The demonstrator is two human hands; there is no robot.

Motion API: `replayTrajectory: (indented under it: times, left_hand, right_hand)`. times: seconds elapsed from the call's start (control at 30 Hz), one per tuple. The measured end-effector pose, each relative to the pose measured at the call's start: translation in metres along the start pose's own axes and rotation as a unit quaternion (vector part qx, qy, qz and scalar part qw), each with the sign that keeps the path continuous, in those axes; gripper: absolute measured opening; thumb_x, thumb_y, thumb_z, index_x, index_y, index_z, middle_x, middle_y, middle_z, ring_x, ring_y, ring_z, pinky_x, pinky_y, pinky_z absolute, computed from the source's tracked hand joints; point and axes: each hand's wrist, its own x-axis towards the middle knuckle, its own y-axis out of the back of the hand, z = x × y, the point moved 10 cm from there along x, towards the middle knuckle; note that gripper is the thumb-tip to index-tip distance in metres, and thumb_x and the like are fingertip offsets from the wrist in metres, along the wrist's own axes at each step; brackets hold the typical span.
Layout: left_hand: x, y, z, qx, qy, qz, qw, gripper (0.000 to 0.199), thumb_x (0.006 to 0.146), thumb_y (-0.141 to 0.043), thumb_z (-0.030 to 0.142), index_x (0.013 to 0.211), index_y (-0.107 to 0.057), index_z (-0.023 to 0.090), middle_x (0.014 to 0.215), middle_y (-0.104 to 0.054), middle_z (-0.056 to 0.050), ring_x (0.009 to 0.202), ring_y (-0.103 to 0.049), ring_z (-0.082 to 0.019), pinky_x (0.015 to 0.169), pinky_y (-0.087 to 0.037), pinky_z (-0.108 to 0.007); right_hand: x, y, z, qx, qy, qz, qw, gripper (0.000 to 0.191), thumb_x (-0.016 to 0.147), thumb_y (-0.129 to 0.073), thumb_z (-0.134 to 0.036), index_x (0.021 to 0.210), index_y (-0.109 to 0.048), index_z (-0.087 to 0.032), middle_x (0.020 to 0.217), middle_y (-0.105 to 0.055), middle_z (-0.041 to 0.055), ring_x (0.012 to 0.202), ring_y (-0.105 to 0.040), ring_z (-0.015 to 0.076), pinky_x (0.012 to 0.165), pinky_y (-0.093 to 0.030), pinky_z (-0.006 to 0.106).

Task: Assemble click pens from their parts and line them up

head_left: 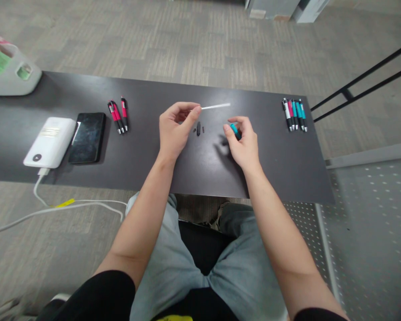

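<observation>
Between the thumb and fingers of my left hand (pixel 177 127) is a thin whitish stick (pixel 216 106), like a pen refill, pointing right above the dark table (pixel 140 165). My right hand (pixel 243 138) is curled round a teal pen barrel (pixel 235 131), partly hidden by the fingers. A small black part (pixel 198 129) lies on the table between the hands, nearer the left one. Tiny dark pieces (pixel 203 129) lie on both sides of it.
Pink and black pens (pixel 115 117) lie at the left, beside a black phone (pixel 87 137) and a white power bank (pixel 50 141) with a cable. White, pink and teal pens (pixel 294 115) lie in a row at the right. A white basket (pixel 16 73) stands far left.
</observation>
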Motion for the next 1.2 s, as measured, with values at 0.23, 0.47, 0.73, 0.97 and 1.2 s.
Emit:
replayTrajectory:
  times: [0.23,0.47,0.73,0.97,1.2]
  left_hand:
    - [-0.015,-0.019,0.025,0.22,-0.076,-0.072,0.97,0.009,0.117,-0.09,0.029,0.112,-0.098,0.031,0.116,-0.094,-0.007,0.115,-0.085,-0.031,0.115,-0.064,-0.051]
    - [-0.036,-0.057,0.032,0.309,-0.061,-0.245,0.917,0.019,0.115,-0.085,0.024,0.123,-0.101,0.03,0.125,-0.096,-0.008,0.113,-0.087,-0.032,0.11,-0.061,-0.052]
    - [-0.052,-0.072,0.032,0.31,-0.067,-0.315,0.895,0.016,0.117,-0.086,0.031,0.124,-0.1,0.029,0.125,-0.094,-0.011,0.12,-0.086,-0.037,0.11,-0.06,-0.054]
    - [-0.046,-0.06,0.027,0.252,-0.098,-0.242,0.932,0.012,0.113,-0.092,0.032,0.119,-0.102,0.037,0.144,-0.095,-0.01,0.14,-0.076,-0.044,0.124,-0.052,-0.067]
    - [-0.042,-0.05,0.011,0.213,-0.075,-0.204,0.952,0.006,0.108,-0.095,0.04,0.11,-0.101,0.039,0.138,-0.1,-0.007,0.14,-0.073,-0.046,0.136,-0.04,-0.079]
  right_hand:
    - [0.002,0.004,0.006,0.011,-0.019,0.024,0.999,0.075,0.109,-0.073,-0.105,0.13,-0.066,-0.033,0.095,-0.063,-0.0004,0.086,-0.064,0.0257,0.087,-0.061,0.042]
    - [0.0,0.002,0.004,0.021,-0.037,0.018,0.999,0.063,0.112,-0.082,-0.094,0.125,-0.069,-0.033,0.09,-0.064,-0.0027,0.082,-0.063,0.0237,0.083,-0.059,0.039]
    - [0.001,-0.001,0.005,0.007,-0.026,-0.002,1.0,0.063,0.109,-0.082,-0.094,0.122,-0.073,-0.033,0.095,-0.072,-0.0002,0.084,-0.063,0.0245,0.085,-0.059,0.04]
    - [0.0,-0.003,0.003,0.001,-0.03,-0.013,0.999,0.048,0.109,-0.088,-0.077,0.124,-0.074,-0.034,0.106,-0.082,0.003,0.089,-0.069,0.0268,0.089,-0.063,0.042]
    - [0.0,-0.006,0.001,0.004,-0.031,-0.029,0.999,0.05,0.108,-0.087,-0.078,0.126,-0.074,-0.034,0.107,-0.082,0.003,0.083,-0.065,0.0242,0.085,-0.061,0.04]
